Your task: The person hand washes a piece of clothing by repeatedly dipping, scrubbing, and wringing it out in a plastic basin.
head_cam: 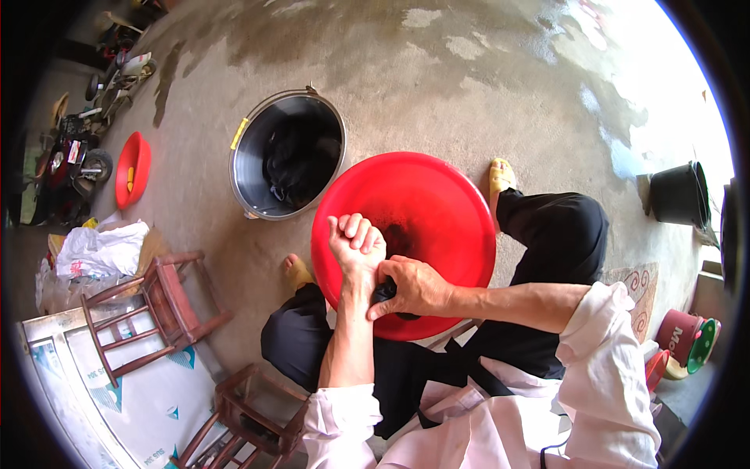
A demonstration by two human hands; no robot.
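A large red plastic basin (451,205) stands on the floor between my legs, with dark, wet-looking matter at its bottom. Over its left part my left hand (358,241) is raised, palm up, fingers loosely curled, nothing visible in it. My right hand (413,288) pinches a small black object (385,289) against the inner side of my left wrist; what the object is cannot be made out. Beyond the basin, at the left, a metal bucket (287,155) with a yellow-gripped handle holds dark material, perhaps cloth.
A small red basin (136,170) lies farther left near parked motorbikes (76,158). Wooden chairs (176,299) and plastic bags (102,249) are at the lower left. A black bucket (679,193) and a dark red bucket (678,337) stand at the right. The far concrete floor has wet patches.
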